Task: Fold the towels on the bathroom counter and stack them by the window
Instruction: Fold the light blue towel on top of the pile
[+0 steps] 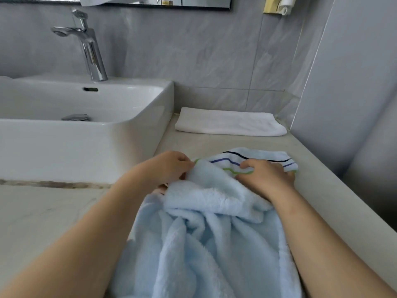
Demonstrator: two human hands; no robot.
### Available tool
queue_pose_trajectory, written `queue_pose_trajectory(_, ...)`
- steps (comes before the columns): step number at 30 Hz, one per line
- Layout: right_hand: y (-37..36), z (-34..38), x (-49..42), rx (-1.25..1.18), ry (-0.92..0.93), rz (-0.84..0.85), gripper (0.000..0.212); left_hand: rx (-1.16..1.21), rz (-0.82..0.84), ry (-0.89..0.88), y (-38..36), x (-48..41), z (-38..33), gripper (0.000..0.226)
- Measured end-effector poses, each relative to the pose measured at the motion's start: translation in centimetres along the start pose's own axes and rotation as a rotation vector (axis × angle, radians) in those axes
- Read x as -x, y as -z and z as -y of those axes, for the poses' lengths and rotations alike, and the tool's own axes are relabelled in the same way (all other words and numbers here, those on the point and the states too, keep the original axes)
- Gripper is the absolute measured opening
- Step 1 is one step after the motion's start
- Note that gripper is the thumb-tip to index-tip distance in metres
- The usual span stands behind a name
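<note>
My left hand point(169, 166) and right hand point(265, 176) both pinch the bunched light-blue striped terry towel point(206, 222); its hanging bulk could drag corners loose, skewing the fold.

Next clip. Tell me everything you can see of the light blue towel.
The light blue towel is fluffy terry cloth, with blue, black and green stripes along its far end. It lies crumpled and unfolded on the pale counter, right of the sink, bunched into loose folds toward the camera. The left hand pinches its far edge; the right hand grips the striped end.
</note>
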State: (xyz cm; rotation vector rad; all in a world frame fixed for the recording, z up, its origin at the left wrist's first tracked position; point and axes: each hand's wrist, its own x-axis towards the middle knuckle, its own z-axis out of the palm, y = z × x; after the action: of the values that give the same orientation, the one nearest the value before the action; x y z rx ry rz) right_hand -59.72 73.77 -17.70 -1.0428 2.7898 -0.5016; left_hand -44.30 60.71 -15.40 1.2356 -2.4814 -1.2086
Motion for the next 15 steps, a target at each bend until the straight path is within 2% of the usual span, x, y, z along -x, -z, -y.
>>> queue_pose_trajectory(2,-0.1,-0.1,-0.2,-0.029,0.018,-0.019,0.035,-0.049,-0.039,0.008,0.3,-0.7,-0.8,0.025)
queue_pose_trajectory(5,-0.3,-0.3,-0.6,-0.060,0.004,-0.067,0.042,-0.333,-0.157,-0.016,-0.7,-2.2,-2.0,0.029)
queue_pose_trajectory(7,-0.4,-0.7,-0.8,-0.064,-0.036,-0.119,0.047,-0.455,-0.125,-0.001,-1.4,-2.9,-2.6,0.047)
queue_pose_trajectory(9,-0.7,-1.0,-1.0,-0.044,-0.094,-0.133,0.049,-0.472,-0.031,0.022,-1.6,-3.5,-2.9,0.062)
queue_pose_trajectory(10,-0.8,-1.1,-1.1,-0.034,-0.131,-0.123,0.049,-0.450,0.011,0.030,-1.5,-3.7,-3.1,0.060)
queue_pose_trajectory(12,-1.0,-1.2,-1.3,-0.020,-0.190,-0.106,0.049,-0.378,0.056,0.037,-1.5,-4.1,-3.4,0.039)
queue_pose_trajectory(14,-1.2,-1.2,-1.5,-0.023,-0.193,-0.114,0.047,-0.375,-0.056,0.000,-1.6,-4.2,-3.2,0.020)
queue_pose_trajectory(15,-1.2,-1.1,-1.7,-0.039,-0.170,-0.130,0.045,-0.381,-0.198,-0.040,-1.6,-4.3,-3.0,0.013)
